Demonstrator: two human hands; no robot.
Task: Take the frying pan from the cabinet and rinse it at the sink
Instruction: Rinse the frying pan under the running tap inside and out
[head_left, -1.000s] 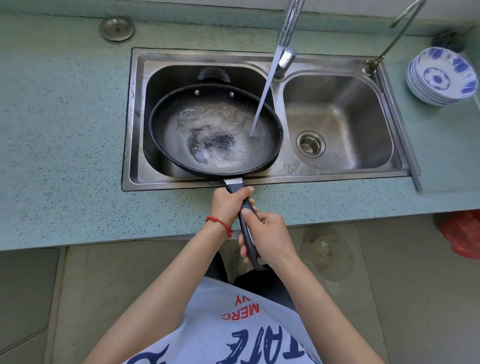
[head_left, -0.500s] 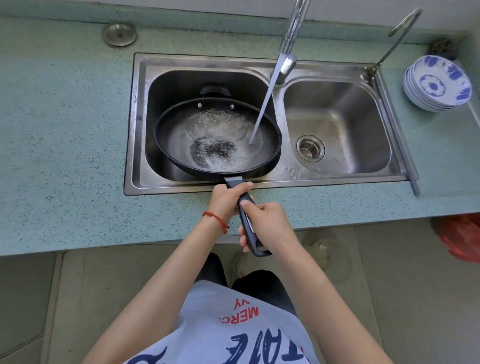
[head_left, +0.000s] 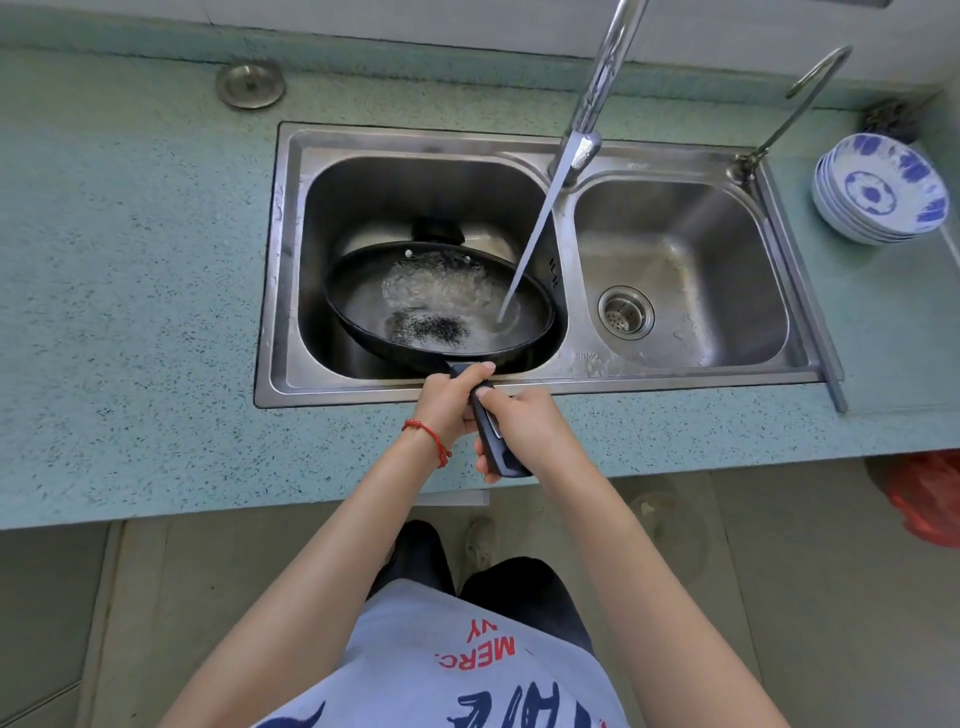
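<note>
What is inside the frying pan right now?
The pan holds bubbling water, fed by the tap stream landing near its right side, plus a dark speckled patch at the centre. What the foam covers cannot be seen.

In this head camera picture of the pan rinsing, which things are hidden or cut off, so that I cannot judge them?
All in the head view:
1. Left basin drain: covered by the frying pan.
2. Dark object behind the pan: mostly hidden by the pan's rim, unidentifiable.
3. Faucet top and handle: cut off by the upper edge.
4. Pan handle: mostly wrapped by the left hand and right hand.
5. Red item on the floor: cut off by the right edge.
</note>
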